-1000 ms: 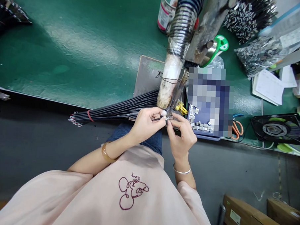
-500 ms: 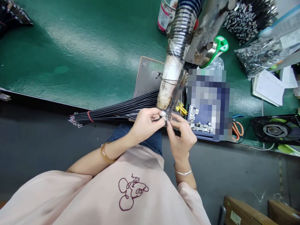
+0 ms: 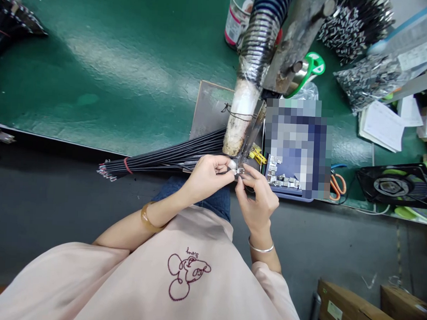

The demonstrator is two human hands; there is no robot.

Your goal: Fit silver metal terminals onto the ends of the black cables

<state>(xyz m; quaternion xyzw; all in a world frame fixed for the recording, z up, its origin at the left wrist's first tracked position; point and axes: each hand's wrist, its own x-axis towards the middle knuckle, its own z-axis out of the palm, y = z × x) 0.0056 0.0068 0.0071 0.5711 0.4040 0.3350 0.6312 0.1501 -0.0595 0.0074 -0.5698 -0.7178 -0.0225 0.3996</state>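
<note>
My left hand [image 3: 210, 175] is closed in a pinch below the nozzle, on what looks like the end of a black cable; the fingers hide most of it. A pale cover wraps one of its fingertips. Close against that pinch is a small silver USB connector [image 3: 240, 171]. My right hand [image 3: 258, 197] has thumb and forefinger curled around the connector's right side. From the left, a bundle of black cables [image 3: 153, 158], tied with a red band, reaches under the nozzle. A soldering iron tip seems to stand just above the fingers, though it is hard to make out.
A whitish extraction hose [image 3: 241, 104] and a metal bracket [image 3: 285, 45] hang over the work spot. On the right are a blue tray [image 3: 293, 197] with silver connectors, orange-handled scissors [image 3: 338, 186] and a black fan [image 3: 392, 184]. A solder reel [image 3: 314, 64] and a jar [image 3: 234, 24] stand behind.
My right thumb has shifted slightly down and away from the left fingertips, so more of the silver connector shows. My left hand stays almost in place.
</note>
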